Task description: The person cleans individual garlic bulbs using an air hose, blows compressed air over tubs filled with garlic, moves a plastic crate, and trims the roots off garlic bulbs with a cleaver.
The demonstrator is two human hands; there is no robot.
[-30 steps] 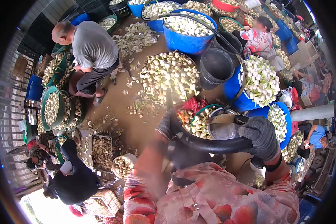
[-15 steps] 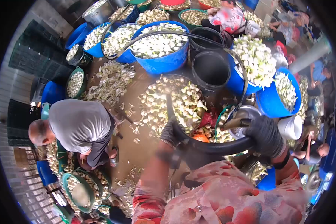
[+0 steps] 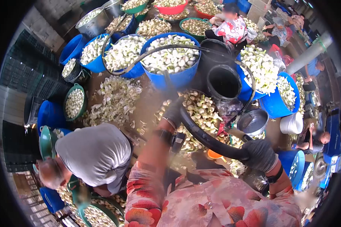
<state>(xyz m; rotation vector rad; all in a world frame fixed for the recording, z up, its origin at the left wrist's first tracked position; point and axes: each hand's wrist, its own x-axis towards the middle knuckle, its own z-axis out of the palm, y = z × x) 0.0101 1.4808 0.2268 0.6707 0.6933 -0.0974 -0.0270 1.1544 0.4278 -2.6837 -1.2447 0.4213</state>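
Observation:
My left hand [image 3: 172, 114], in a dark glove, is closed around the front of a thick black hose [image 3: 206, 138]. Its narrow end points away from me toward a blue tub [image 3: 170, 77] full of white bulbs that look like garlic. Gloved as well, my right hand [image 3: 262, 154] grips the hose farther back, on the right. Below the hose lies a large heap of bulbs [image 3: 202, 109] with short stems, partly hidden by my left arm and the hose. Blur surrounds the hose's tip.
A person in a grey shirt [image 3: 94, 155] bends over at the left. Black buckets [image 3: 224, 84], a metal basin [image 3: 252, 122] and a white bucket [image 3: 291, 123] stand ahead and right. Peelings [image 3: 115, 98] cover some floor. A thin black cable or hose [image 3: 140, 56] arches over the tubs.
The view has shifted, so the tubs appear lower. My hands keep hold of the hose, which slants more steeply. The person in grey appears lower and closer to me.

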